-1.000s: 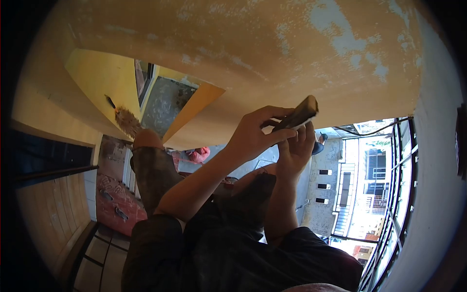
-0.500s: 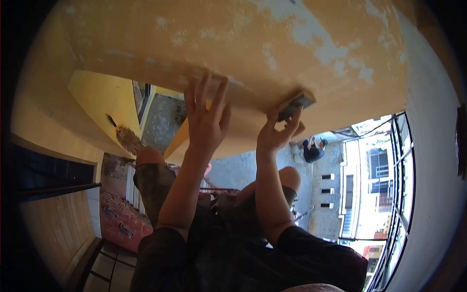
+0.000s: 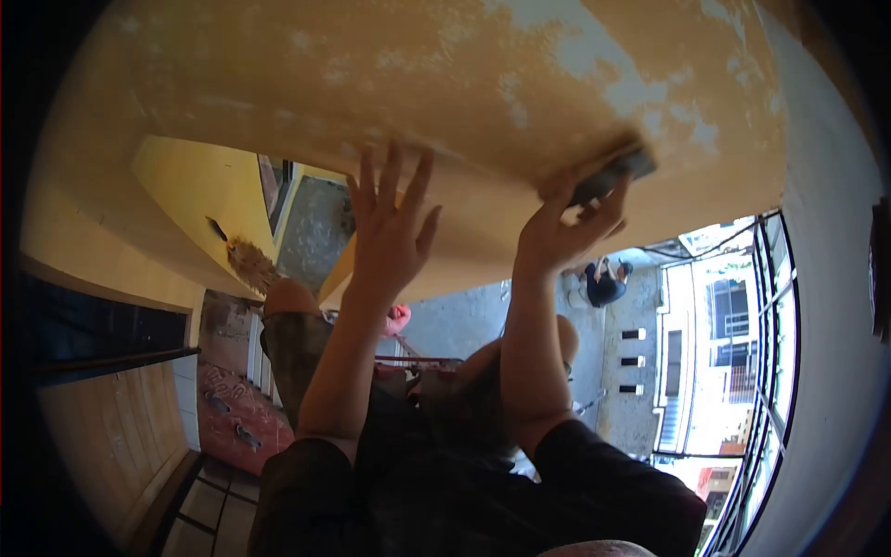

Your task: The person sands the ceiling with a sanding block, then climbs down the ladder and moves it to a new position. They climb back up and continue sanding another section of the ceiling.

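A yellow-orange painted wall (image 3: 399, 84) with pale, patchy areas fills the upper view. My left hand (image 3: 388, 237) is spread against its lower part, fingers apart and holding nothing. To the right, my right hand (image 3: 561, 237) grips a dark sanding block (image 3: 614, 174), thumb and fingers along its sides. The block lies tilted against the wall surface, just below the pale patches, and is slightly blurred. Its face toward the wall is hidden.
Far below on the grey floor, another person (image 3: 605, 283) sits or crouches. A brush-like bundle of bristles (image 3: 249, 263) is near my left knee. Red metal bars (image 3: 418, 362) show between my legs. Black railings (image 3: 766, 306) stand at the right.
My right hand and the sanding block have moved up and to the right along the wall. My left hand stays at nearly the same place, its fingers slightly more spread.
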Motion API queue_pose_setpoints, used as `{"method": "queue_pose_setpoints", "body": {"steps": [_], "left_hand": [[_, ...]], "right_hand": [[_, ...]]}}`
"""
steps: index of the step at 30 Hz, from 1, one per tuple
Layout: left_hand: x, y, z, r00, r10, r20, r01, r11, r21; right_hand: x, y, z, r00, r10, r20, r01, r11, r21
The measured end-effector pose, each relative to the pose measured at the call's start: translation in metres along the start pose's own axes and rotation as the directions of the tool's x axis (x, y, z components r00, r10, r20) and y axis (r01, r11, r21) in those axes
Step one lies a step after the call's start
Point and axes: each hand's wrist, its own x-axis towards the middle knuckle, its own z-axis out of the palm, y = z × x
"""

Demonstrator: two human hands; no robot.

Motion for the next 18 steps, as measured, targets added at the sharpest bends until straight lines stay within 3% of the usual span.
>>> {"method": "queue_pose_setpoints", "body": {"steps": [2, 3, 5, 6, 9, 10, 12, 16, 18], "left_hand": [[0.006, 0.000, -0.008, 0.999, 0.022, 0.038, -0.024, 0.998, 0.058], [0.007, -0.001, -0.007, 0.999, 0.035, 0.035, -0.037, 0.997, 0.060], [0.004, -0.005, -0.003, 0.999, 0.042, 0.019, -0.043, 0.999, 0.026], [0.007, -0.006, -0.004, 0.999, 0.048, -0.006, -0.047, 0.998, 0.040], [0.001, -0.003, -0.001, 0.999, 0.026, 0.041, -0.028, 0.999, 0.045], [0.002, -0.003, -0.004, 0.998, 0.016, 0.060, -0.019, 0.998, 0.053], [0.003, -0.003, -0.003, 0.997, 0.028, 0.079, -0.033, 0.998, 0.062], [0.001, -0.005, 0.003, 0.999, 0.051, 0.009, -0.052, 0.997, 0.051], [0.006, -0.009, 0.006, 0.999, 0.034, 0.025, -0.036, 0.995, 0.096]], "right_hand": [[0.008, -0.008, 0.000, 0.998, 0.059, 0.002, -0.059, 0.992, 0.115], [-0.005, 0.000, 0.000, 0.998, 0.063, -0.010, -0.061, 0.991, 0.119], [-0.052, 0.030, 0.000, 0.987, -0.096, 0.125, 0.103, 0.993, -0.051], [-0.055, 0.019, -0.003, 0.990, -0.026, 0.139, 0.022, 0.999, 0.028], [-0.016, 0.012, 0.005, 0.999, -0.035, -0.021, 0.036, 0.997, 0.062], [0.006, -0.005, -0.004, 0.999, -0.036, 0.018, 0.038, 0.995, -0.098], [0.018, -0.012, -0.004, 0.994, 0.104, 0.035, -0.108, 0.988, 0.109], [-0.059, 0.031, -0.004, 0.992, 0.021, 0.125, -0.030, 0.997, 0.071], [-0.047, 0.030, 0.005, 0.999, 0.025, 0.029, -0.029, 0.988, 0.155]]}}
